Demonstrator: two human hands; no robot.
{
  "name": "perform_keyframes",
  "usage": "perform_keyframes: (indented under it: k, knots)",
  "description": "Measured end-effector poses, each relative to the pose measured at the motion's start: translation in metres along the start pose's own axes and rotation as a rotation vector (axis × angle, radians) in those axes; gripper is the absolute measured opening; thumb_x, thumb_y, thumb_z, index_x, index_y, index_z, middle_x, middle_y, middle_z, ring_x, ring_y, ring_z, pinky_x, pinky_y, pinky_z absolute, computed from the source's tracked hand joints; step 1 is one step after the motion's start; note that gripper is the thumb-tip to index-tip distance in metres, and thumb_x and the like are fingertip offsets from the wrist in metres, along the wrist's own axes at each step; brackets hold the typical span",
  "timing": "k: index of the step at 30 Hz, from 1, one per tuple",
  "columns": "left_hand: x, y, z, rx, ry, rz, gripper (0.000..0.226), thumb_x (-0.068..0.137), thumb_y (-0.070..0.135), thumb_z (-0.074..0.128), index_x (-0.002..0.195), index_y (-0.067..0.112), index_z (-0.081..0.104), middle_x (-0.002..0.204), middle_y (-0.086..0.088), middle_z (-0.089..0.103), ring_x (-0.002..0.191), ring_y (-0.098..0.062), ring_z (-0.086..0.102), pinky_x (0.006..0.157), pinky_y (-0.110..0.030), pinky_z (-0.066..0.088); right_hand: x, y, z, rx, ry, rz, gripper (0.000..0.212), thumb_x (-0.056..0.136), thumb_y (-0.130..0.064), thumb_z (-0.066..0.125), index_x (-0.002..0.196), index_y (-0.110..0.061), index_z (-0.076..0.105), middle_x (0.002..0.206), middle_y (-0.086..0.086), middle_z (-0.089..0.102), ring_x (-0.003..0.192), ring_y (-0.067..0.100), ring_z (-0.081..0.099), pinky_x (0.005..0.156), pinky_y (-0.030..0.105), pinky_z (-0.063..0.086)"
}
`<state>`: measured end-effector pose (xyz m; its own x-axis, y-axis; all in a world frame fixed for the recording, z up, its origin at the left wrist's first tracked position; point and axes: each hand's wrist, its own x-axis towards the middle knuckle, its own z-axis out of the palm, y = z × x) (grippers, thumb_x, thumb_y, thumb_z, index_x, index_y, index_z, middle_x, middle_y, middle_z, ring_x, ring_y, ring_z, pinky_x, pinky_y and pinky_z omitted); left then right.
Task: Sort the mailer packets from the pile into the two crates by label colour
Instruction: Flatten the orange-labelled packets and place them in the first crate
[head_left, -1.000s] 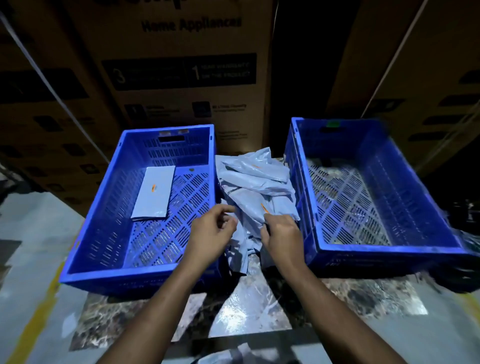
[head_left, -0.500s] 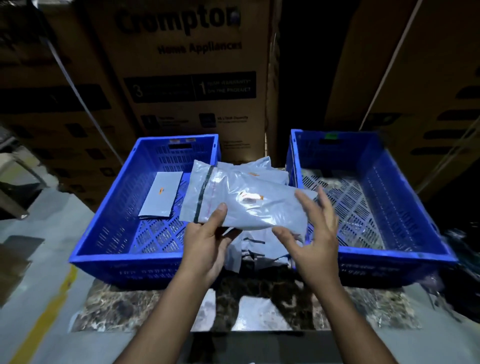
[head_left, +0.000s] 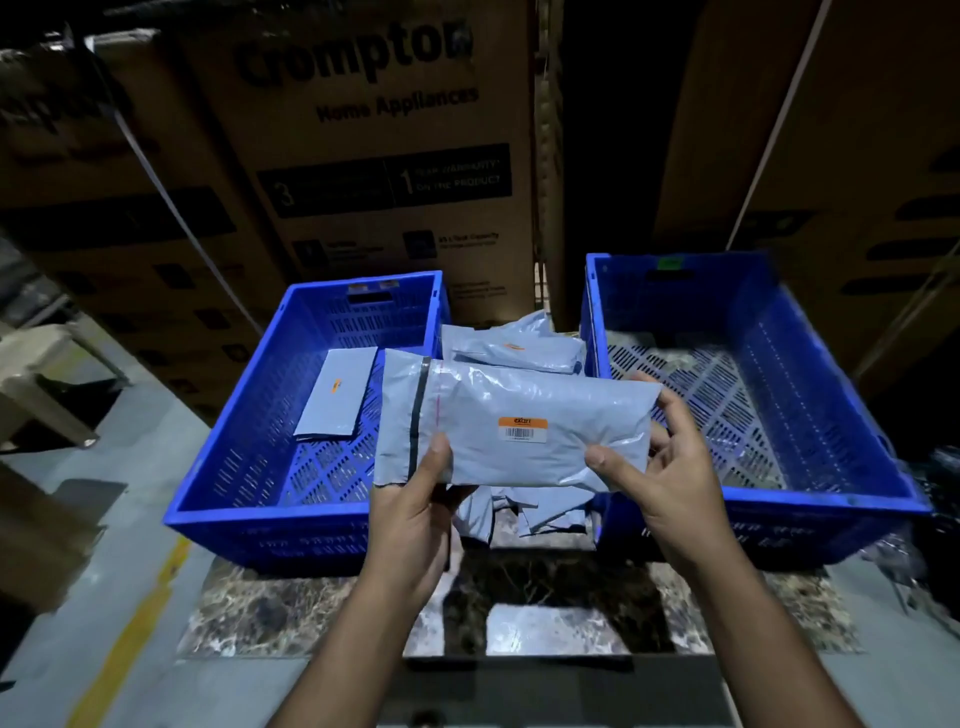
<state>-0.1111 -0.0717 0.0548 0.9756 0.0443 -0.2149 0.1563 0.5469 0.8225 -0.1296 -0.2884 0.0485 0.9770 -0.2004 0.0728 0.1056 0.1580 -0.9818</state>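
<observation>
A grey mailer packet (head_left: 540, 405) with an orange label (head_left: 523, 428) is held flat above the pile, label facing me. My left hand (head_left: 415, 514) pinches its lower left edge, thumb on top. My right hand (head_left: 670, 483) grips its right end, thumb on the front and fingers behind. Under it lies the pile of grey packets (head_left: 514, 345) between two blue crates. The left crate (head_left: 249, 467) holds one grey packet (head_left: 335, 397) with an orange label. The right crate (head_left: 831, 457) has a small green sticker on its far wall and no packets.
Large brown cardboard cartons (head_left: 374, 156) stand stacked right behind the crates. Both crates sit on a dark marbled slab (head_left: 561, 603) over a grey floor with a yellow line (head_left: 130, 639) at the left. A beige stool (head_left: 47, 374) stands at the far left.
Both hands pulled one packet out of the pile, lifted it and turned it flat. Its orange label now faces me, and my right hand has closed on its right end.
</observation>
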Motion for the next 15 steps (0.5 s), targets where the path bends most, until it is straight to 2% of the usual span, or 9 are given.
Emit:
perform_keyframes:
  k: [3,5,8,10,12,15]
  knots:
    - [0.015,0.016,-0.014,0.069,0.007,0.086,0.033,0.084,0.014,0.067,0.117,0.014,0.068,0.114,-0.008,0.074,0.102,-0.023,0.071,0.079,-0.036,0.062,0.004,-0.004,0.01,-0.01,0.004,-0.001,0.067,0.073,-0.012,0.081,0.133,-0.021,0.052,0.116,0.004,0.073,0.106,0.025,0.071,0.083,0.042,0.061]
    - [0.023,0.026,-0.025,0.117,0.001,0.106,0.034,0.082,0.014,0.069,0.117,0.014,0.068,0.11,-0.007,0.075,0.097,-0.021,0.073,0.07,-0.031,0.06,0.006,-0.007,0.018,0.0,-0.005,-0.002,0.065,0.077,-0.011,0.077,0.136,-0.018,0.051,0.117,0.002,0.073,0.106,0.022,0.071,0.082,0.039,0.061]
    - [0.034,0.033,-0.035,0.061,0.014,0.102,0.037,0.08,0.013,0.07,0.117,0.015,0.066,0.11,-0.006,0.075,0.097,-0.019,0.073,0.073,-0.028,0.06,0.007,-0.009,0.034,-0.006,-0.051,-0.012,0.054,0.085,-0.011,0.07,0.135,-0.018,0.051,0.118,0.001,0.072,0.106,0.022,0.071,0.083,0.038,0.061]
    - [0.041,0.036,-0.04,-0.079,0.026,0.059,0.04,0.079,0.011,0.07,0.119,0.013,0.064,0.115,-0.008,0.074,0.1,-0.019,0.072,0.078,-0.028,0.06,0.006,-0.007,0.046,-0.035,-0.03,-0.039,0.051,0.084,-0.01,0.072,0.13,-0.018,0.053,0.116,0.002,0.072,0.107,0.024,0.07,0.086,0.041,0.059]
    - [0.045,0.037,-0.042,-0.176,-0.052,-0.016,0.039,0.08,0.008,0.066,0.119,0.007,0.064,0.117,-0.013,0.072,0.101,-0.02,0.072,0.079,-0.028,0.06,0.006,-0.003,0.055,-0.053,0.0,-0.062,0.048,0.083,-0.008,0.074,0.125,-0.019,0.054,0.115,0.004,0.071,0.106,0.027,0.07,0.085,0.048,0.058]
    - [0.043,0.03,-0.043,-0.077,-0.145,-0.087,0.042,0.078,0.007,0.067,0.119,0.01,0.064,0.102,-0.007,0.075,0.085,-0.017,0.073,0.071,-0.034,0.061,0.006,0.005,0.06,-0.08,-0.043,0.022,0.049,0.082,-0.008,0.076,0.124,-0.018,0.052,0.113,0.011,0.067,0.09,0.028,0.069,0.072,0.052,0.053]
